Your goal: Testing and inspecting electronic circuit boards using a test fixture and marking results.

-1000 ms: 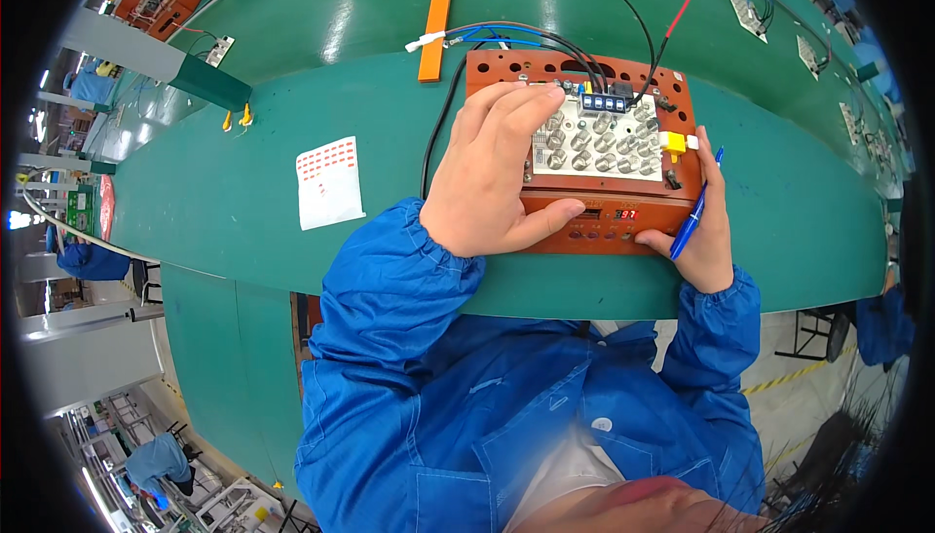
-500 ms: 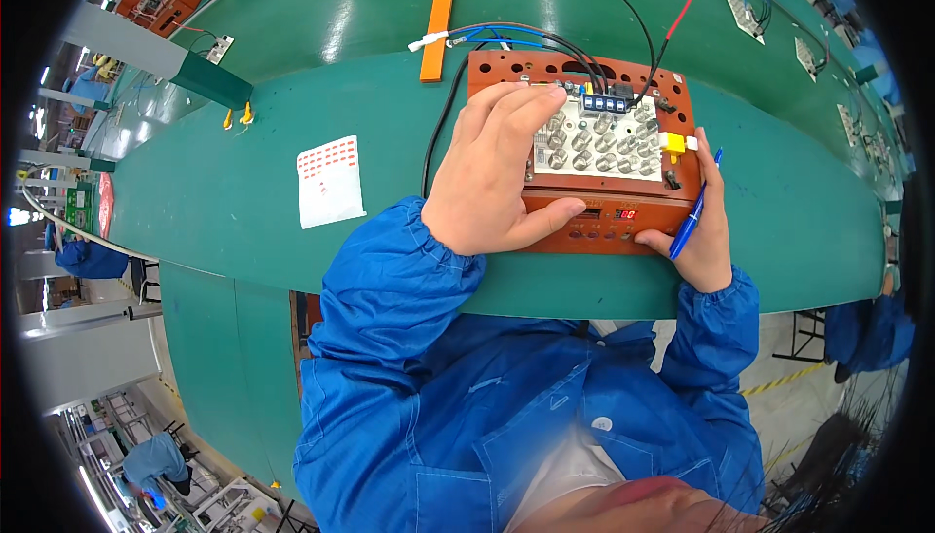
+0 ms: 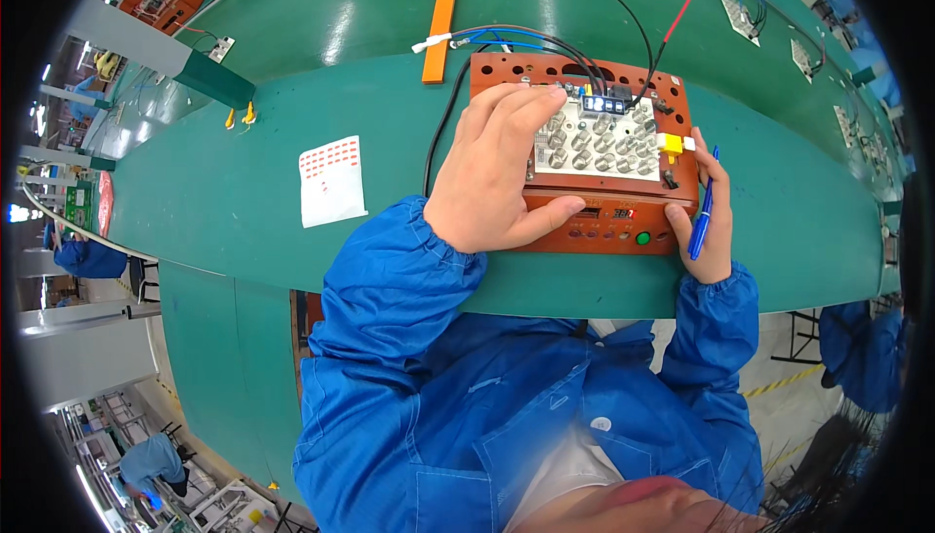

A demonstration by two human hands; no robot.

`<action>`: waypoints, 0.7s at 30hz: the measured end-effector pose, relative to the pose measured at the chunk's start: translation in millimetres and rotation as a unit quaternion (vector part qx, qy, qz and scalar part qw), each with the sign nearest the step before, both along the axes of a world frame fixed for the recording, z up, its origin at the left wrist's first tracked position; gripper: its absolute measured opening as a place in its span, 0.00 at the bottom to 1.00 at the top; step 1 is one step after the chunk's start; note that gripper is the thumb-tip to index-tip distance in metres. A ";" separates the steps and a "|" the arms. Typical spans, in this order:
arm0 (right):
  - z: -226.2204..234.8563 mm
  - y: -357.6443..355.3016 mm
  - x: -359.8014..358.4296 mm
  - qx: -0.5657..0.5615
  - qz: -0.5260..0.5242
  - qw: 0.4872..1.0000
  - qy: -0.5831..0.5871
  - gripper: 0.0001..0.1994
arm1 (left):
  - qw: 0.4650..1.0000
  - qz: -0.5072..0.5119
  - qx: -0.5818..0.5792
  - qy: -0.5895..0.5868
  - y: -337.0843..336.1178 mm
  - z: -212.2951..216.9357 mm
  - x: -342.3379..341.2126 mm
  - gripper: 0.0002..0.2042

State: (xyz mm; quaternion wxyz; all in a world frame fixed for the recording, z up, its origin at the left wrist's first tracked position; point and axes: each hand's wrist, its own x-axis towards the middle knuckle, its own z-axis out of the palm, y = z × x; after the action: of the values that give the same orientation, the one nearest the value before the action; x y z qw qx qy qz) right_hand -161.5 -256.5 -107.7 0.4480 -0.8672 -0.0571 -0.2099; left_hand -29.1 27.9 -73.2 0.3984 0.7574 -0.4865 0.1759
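Far left of the orange box (image 3: 584, 168), a white sheet (image 3: 331, 180) with rows of red marks lies flat on the green counter (image 3: 224, 202), well apart from the box. Nearer the box, an orange strip (image 3: 440, 17) runs up the counter just beyond the box's left corner, and black, blue and red wires (image 3: 545, 41) trail across the counter to the box's far edge.

Now the left hand (image 3: 497, 172): it lies over the left part of the box, fingers (image 3: 531, 109) spread loose and reaching onto the white board (image 3: 604, 148) with its rows of round metal parts, the thumb pressed along the box's front lip. Nothing clenched in it; it rests flat on the box.

The box itself sits on the counter right in front of the person, between both hands. A small blue module (image 3: 604, 102) sits at the board's far edge, a yellow clip (image 3: 670, 143) at its right edge, and a small red display (image 3: 623, 212) and a green button (image 3: 642, 237) on the front face.

Right of the box, the right hand (image 3: 709, 216) hugs its right side, fingers curled around a blue pen (image 3: 701, 211) that stands just beside the box's right edge, thumb touching the front corner.
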 end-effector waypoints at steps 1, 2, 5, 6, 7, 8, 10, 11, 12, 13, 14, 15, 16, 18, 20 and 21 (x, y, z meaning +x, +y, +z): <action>-0.6 -0.2 0.1 0.009 -0.002 1.000 0.003 0.32 | 1.000 -0.001 0.001 0.002 0.0 0.3 0.1 0.42; -0.8 -0.5 0.4 0.008 -0.001 1.000 0.003 0.32 | 1.000 0.000 0.000 0.002 0.1 0.2 0.2 0.42; -0.5 -0.8 1.2 0.006 -0.001 1.000 -0.002 0.31 | 1.000 0.000 -0.004 -0.004 0.2 -0.2 0.7 0.42; -0.1 -0.8 1.5 0.010 0.000 1.000 0.000 0.31 | 1.000 0.002 -0.001 -0.001 0.4 -0.1 0.5 0.41; 0.1 -0.9 1.7 0.014 0.001 1.000 0.002 0.30 | 1.000 0.004 0.001 0.001 0.4 0.1 0.4 0.41; 0.0 -1.4 1.5 0.014 0.000 1.000 0.002 0.30 | 1.000 0.004 0.001 0.000 0.3 0.0 0.9 0.41; -0.8 -2.8 1.5 0.005 -0.003 1.000 0.001 0.30 | 1.000 0.003 -0.007 -0.007 0.3 -1.4 2.3 0.41; -0.5 -2.7 1.5 0.005 -0.004 1.000 0.000 0.30 | 1.000 0.002 -0.007 -0.007 0.5 -2.4 2.1 0.41; 0.1 -1.9 1.6 0.016 -0.002 1.000 0.003 0.29 | 1.000 0.002 -0.006 -0.009 1.7 -3.4 1.8 0.41; 0.3 -1.2 1.3 0.028 0.001 1.000 0.006 0.29 | 1.000 0.001 -0.005 -0.010 3.5 -4.6 1.5 0.41; -0.1 -1.4 1.0 0.027 -0.001 1.000 0.005 0.29 | 1.000 0.000 -0.005 -0.011 5.8 -6.0 1.5 0.41; -1.2 -1.6 0.5 0.036 0.002 0.999 0.005 0.29 | 1.000 -0.003 0.017 -0.021 9.5 -7.8 1.1 0.41; -2.2 -2.0 -0.3 0.045 0.004 0.999 0.006 0.29 | 0.999 -0.007 0.039 -0.031 13.3 -10.1 0.6 0.41; -1.1 -2.0 -0.6 0.046 0.005 0.999 0.007 0.29 | 0.998 -0.002 0.056 -0.032 24.7 -13.5 0.6 0.42; -1.5 -3.2 0.2 0.046 0.006 0.999 0.009 0.28 | 0.997 0.002 0.071 -0.031 32.9 -23.5 2.0 0.43; -2.1 -4.2 1.2 0.041 0.007 0.999 0.005 0.28 | 0.999 -0.015 0.031 -0.021 36.2 -32.4 3.6 0.43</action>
State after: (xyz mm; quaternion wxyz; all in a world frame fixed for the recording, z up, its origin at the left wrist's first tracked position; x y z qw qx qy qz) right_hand -160.2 -260.7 -109.7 0.4845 -0.8490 -0.0520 -0.2044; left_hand -25.4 64.1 -105.6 0.3670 0.7585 -0.5108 0.1705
